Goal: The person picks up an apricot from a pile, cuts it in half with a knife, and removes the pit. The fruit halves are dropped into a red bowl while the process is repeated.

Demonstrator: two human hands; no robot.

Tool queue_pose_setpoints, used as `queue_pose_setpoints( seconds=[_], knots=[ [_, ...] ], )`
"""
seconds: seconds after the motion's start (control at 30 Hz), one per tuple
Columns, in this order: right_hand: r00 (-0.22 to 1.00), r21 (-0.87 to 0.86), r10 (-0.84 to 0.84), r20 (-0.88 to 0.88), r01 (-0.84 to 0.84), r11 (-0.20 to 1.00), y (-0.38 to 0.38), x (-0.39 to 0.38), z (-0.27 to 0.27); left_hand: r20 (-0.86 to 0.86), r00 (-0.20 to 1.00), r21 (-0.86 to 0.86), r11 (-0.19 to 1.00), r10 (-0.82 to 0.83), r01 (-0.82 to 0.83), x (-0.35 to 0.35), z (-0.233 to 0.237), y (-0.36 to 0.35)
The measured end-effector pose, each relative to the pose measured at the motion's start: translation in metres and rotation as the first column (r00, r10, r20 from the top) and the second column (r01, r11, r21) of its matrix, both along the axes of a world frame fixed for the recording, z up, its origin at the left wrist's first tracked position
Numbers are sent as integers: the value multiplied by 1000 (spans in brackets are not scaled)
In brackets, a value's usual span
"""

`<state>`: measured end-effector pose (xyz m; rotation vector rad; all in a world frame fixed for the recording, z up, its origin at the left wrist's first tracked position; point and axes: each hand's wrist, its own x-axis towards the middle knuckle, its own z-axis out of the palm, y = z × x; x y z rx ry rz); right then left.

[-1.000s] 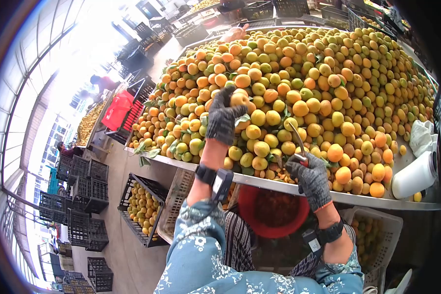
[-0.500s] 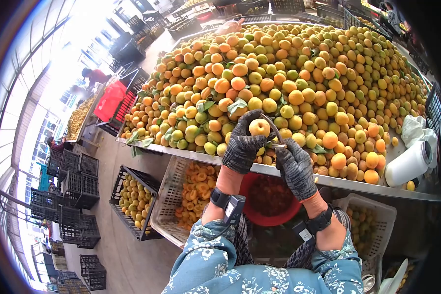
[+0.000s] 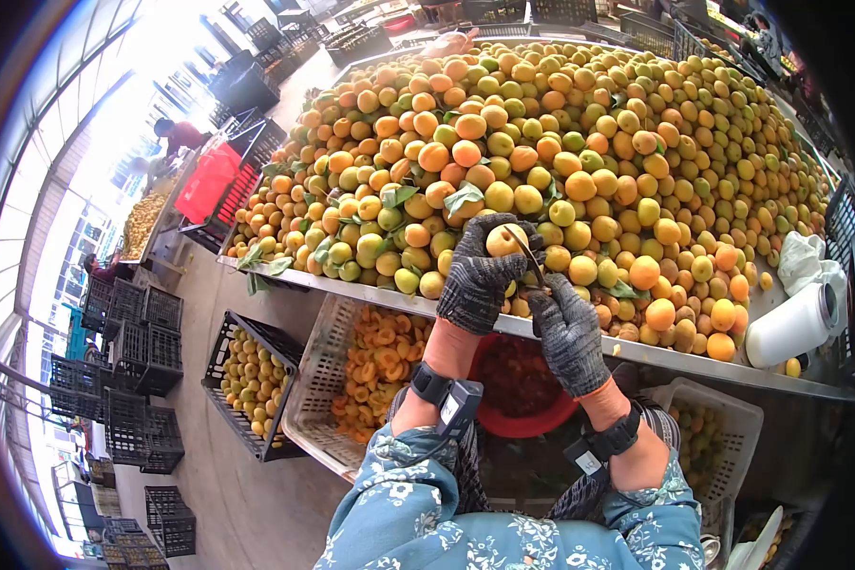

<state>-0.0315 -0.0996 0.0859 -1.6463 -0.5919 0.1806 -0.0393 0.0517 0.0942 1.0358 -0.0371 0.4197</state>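
Observation:
My left hand, in a dark knit glove, is closed around a yellow apricot over the front edge of the fruit table. A thin curved knife is gripped in my gloved right hand, its blade lying across the apricot's face with the tip at the fruit. Right behind both hands rises a large heap of apricots, yellow, orange and greenish, with a few leaves among them. Below the hands, a red basin holds dark reddish bits, and apricot halves fill a pale basket.
A metal table edge runs in front of me. On it at right lie a white jar and a plastic bag. A black crate of apricots stands at left. Stacked crates and a person are farther off.
The knife blade has swung from beside the apricot to across its face. My right hand has shifted slightly down and left, and the view has tilted a little.

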Motion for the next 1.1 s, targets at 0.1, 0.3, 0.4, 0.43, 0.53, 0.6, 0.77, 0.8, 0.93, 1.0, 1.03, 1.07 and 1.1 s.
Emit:
queue_pose_setpoints(
  seconds=[0.1, 0.3, 0.4, 0.43, 0.53, 0.6, 0.77, 0.8, 0.93, 1.0, 1.03, 1.07, 1.1],
  knots=[
    [1000, -69, 15, 16, -14, 998, 2, 3, -1, -127, 991, 177, 984, 31, -8, -5, 3, 1],
    [1000, 34, -16, 26, 15, 999, 4, 6, -1, -108, 992, 103, 991, -71, 82, -4, -9, -7],
    [1000, 41, 12, 7, -12, 999, 4, 8, -6, -96, 988, -121, 987, -122, 110, -5, -4, -7],
    [999, 3, 7, 36, -7, 1000, 4, 6, -7, -99, 987, -121, 987, -123, 111, -6, -4, -7],
    [987, -39, -42, 154, 49, 998, 8, 10, -13, -29, 970, -276, 935, -241, 224, -6, -10, -8],
    [966, -38, -90, 243, 102, 994, 8, 12, -11, -95, 978, -264, 952, -184, 153, -6, -18, -15],
    [986, -193, -74, 150, 103, 976, 3, 12, -12, -193, 980, -65, 997, -51, 39, -4, -24, -15],
    [986, -194, -75, 149, 104, 975, 2, 11, -12, -224, 975, -66, 998, -13, -1, 0, -29, -15],
    [979, -341, -67, 192, 131, 931, 3, 8, -9, -244, 968, -300, 954, -64, -13, 1, -23, -15],
    [975, -370, -56, 216, 135, 919, 3, 7, -7, -303, 943, -400, 916, -135, 3, -2, -19, -16],
    [973, -374, -52, 226, 136, 918, 2, 8, -7, -302, 943, -402, 916, -136, 4, -3, -18, -17],
    [970, -378, -48, 238, 138, 916, 2, 8, -7, -287, 949, -395, 919, -133, 9, -3, -16, -18],
    [970, -379, -48, 239, 139, 915, 1, 9, -7, -274, 953, -387, 922, -129, 13, -4, -14, -19]
  ],
)
